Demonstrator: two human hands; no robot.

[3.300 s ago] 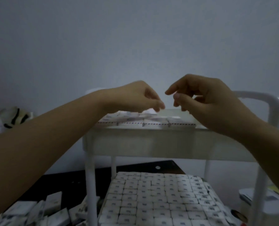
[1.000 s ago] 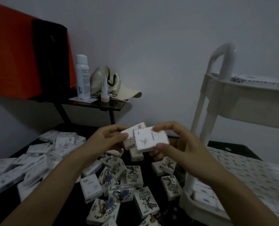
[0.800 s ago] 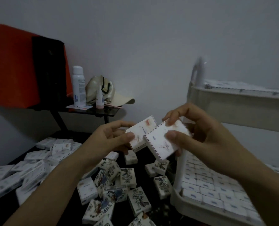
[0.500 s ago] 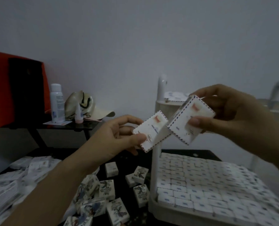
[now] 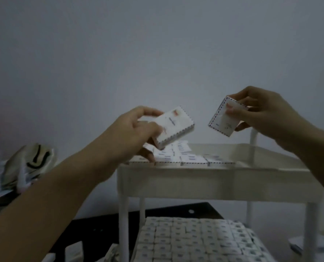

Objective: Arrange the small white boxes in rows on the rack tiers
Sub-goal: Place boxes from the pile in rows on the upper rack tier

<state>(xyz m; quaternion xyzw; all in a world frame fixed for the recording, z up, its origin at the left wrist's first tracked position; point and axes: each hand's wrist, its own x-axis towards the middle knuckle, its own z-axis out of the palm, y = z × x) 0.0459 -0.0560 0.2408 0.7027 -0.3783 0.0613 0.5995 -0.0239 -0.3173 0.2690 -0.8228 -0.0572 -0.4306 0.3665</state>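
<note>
Box (image 5: 173, 125) in left hand (image 5: 132, 135)

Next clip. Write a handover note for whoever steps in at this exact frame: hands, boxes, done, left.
Left hand grips one white box above the top tier, left side.
Right hand pinches a second box, higher, further right.
Done: the boxes below lie packed in rows; the top tier's left part has rows.
Left: set down both held boxes, fill the bare right part, then bring the loose boxes at lower left.

Dim, bluish cast; soft motion blur; edges darker, grainy.
</note>
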